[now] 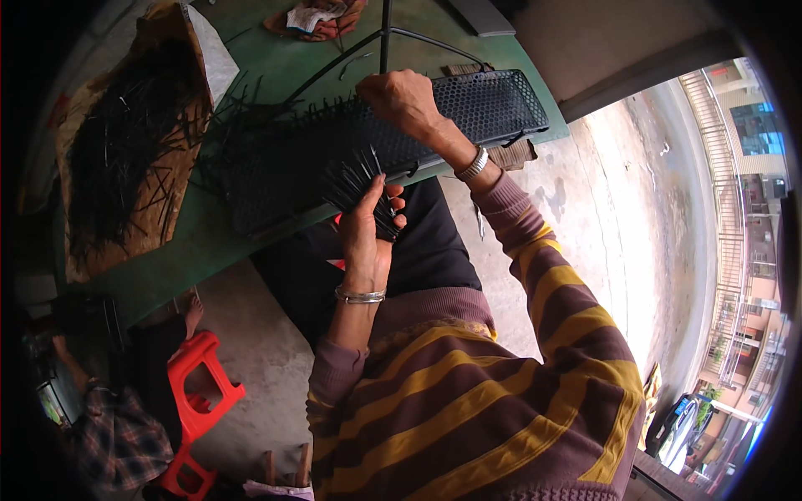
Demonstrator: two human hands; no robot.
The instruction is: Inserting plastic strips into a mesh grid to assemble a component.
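Observation:
A long black panel with a honeycomb mesh [493,104] lies slantwise along the near edge of the green table. My left hand [366,219] is closed around a fanned bundle of thin black strips [344,184], held at the panel's near side. Above the mesh, my right hand [403,102] is closed with its fingertips together, and what they pinch is hidden. Many dark strips stick up along the panel's far edge, left of my right hand. The panel's left part is in shadow, so its details are hard to make out.
An opened carton [180,196] heaped with black strips stands on the table's left. Metal rods [385,37] rise behind the panel, near a pair of gloves [322,21]. A red stool [205,384] and a person in a plaid shirt [121,434] are at lower left.

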